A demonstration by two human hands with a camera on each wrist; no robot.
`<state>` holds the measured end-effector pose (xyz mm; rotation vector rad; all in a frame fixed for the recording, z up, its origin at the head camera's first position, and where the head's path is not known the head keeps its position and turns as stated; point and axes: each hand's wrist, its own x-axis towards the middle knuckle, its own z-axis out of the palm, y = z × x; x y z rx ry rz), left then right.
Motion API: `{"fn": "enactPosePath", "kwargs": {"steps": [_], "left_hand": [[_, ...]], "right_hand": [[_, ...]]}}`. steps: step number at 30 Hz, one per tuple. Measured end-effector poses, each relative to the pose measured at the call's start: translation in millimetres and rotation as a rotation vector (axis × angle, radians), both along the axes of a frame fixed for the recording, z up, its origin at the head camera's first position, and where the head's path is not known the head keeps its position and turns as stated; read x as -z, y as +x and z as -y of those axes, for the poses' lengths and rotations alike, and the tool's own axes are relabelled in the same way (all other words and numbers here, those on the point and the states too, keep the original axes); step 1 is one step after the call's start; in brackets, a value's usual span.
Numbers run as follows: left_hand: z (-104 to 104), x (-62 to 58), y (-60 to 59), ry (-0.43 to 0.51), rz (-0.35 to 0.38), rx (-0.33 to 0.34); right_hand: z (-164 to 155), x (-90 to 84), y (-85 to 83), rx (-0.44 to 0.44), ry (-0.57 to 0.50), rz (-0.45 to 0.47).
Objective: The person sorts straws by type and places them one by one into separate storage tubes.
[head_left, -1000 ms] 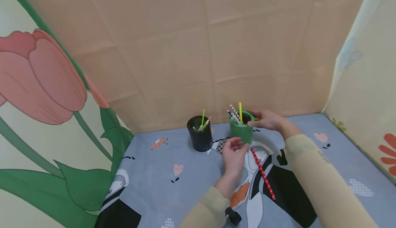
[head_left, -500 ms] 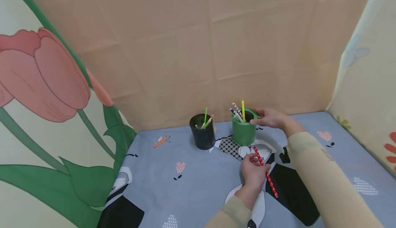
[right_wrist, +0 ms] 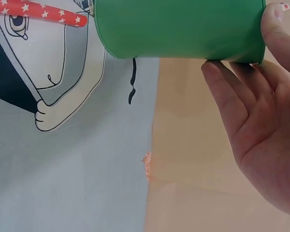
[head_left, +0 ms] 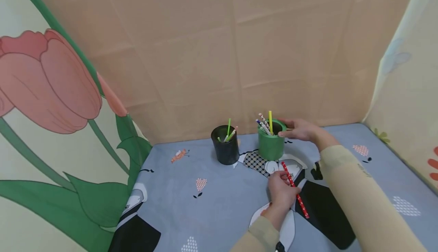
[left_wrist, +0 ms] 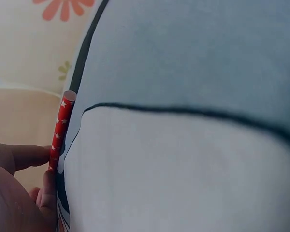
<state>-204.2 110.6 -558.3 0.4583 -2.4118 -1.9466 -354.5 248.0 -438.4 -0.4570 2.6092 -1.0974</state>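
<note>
A red paper straw [head_left: 302, 206] with white stars lies slanted over the printed cloth. My left hand [head_left: 282, 191] pinches it; in the left wrist view, a finger and thumb meet on the straw [left_wrist: 60, 121] below its end. Behind it stands a green cup [head_left: 271, 147], upright, with a yellow straw [head_left: 270, 122] and several patterned straws [head_left: 262, 123] inside. My right hand [head_left: 302, 132] holds this cup near its rim from the right. In the right wrist view, the thumb and fingers lie on opposite sides of the green cup [right_wrist: 183, 29].
Left of the green cup, a black cup [head_left: 226, 151] holds several short green and pale straws [head_left: 230, 135]. Both cups stand near the back of the blue patterned cloth [head_left: 219, 206], before a tan backdrop [head_left: 191, 62]. A wall with a tulip print [head_left: 68, 84] borders the left.
My left hand has moved right from in front of the green cup to the red straw and taken hold of it. My right hand stays on the green cup. The view has shifted slightly.
</note>
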Motion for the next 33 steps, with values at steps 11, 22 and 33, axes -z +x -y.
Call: {"fn": "enactPosePath", "kwargs": {"steps": [11,22,33], "left_hand": [[6,3.2,-0.9,-0.205,-0.024,0.042],[14,1.1,-3.2,0.05,-0.016,0.027],[30,-10.9,-5.7,0.313,0.092,0.052]], "right_hand": [[1,0.7,-0.9,0.007,-0.04,0.047],[1,0.3,-1.6,0.002,-0.043,0.062],[1,-2.4,-0.2,0.002,-0.04,0.074]]}}
